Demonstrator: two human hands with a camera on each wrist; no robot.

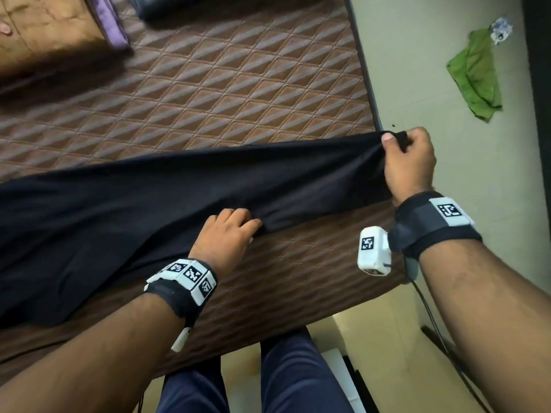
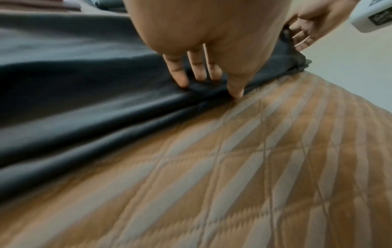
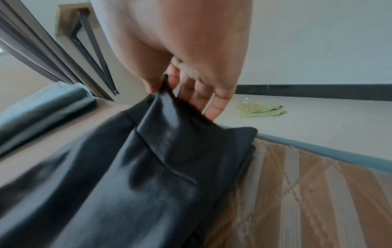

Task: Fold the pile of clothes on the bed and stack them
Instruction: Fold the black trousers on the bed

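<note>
A long black garment (image 1: 179,198) lies stretched across the quilted brown mattress (image 1: 223,84), from the left border to the bed's right edge. My right hand (image 1: 399,141) pinches its end between thumb and fingers and holds it just above the mattress edge; the right wrist view shows the right hand (image 3: 169,83) gripping the hemmed end of the garment (image 3: 159,167). My left hand (image 1: 235,228) rests on the garment's near edge about midway. In the left wrist view the left hand (image 2: 205,83) has straight fingers pressing the dark cloth (image 2: 84,75) onto the mattress (image 2: 254,167).
A brown pillow (image 1: 44,31) and a purple folded piece (image 1: 110,22) lie at the bed's far left, and a dark item (image 1: 167,7) at the far edge. On the floor to the right lies a green cloth (image 1: 474,76). My legs (image 1: 283,377) stand at the bed's near corner.
</note>
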